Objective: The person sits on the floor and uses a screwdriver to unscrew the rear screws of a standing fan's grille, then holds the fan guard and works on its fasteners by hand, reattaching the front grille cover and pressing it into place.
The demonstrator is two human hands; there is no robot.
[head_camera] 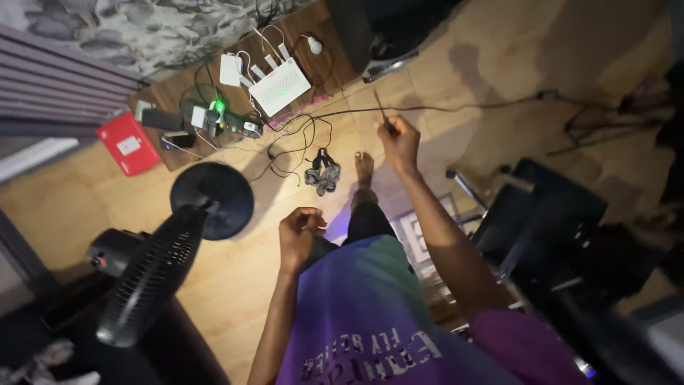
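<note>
My right hand (399, 141) is stretched out ahead of me and pinches a thin dark rod-like object (381, 112), maybe a needle or wire, that points away from me. My left hand (299, 232) is held close to my body, its fingers curled together; whether something small sits between them I cannot tell. Below the hands I see my purple and green shirt (363, 306) and one bare foot (364, 170) on the tiled floor. A small dark bundle of cloth or cord (323, 173) lies on the floor to the left of the foot.
A black standing fan (153, 274) with a round base (211, 199) stands at the left. At the far edge a wooden board holds a white router (280, 85), a power strip (228, 125), cables and a red box (128, 144). A dark chair frame (534, 221) is at the right.
</note>
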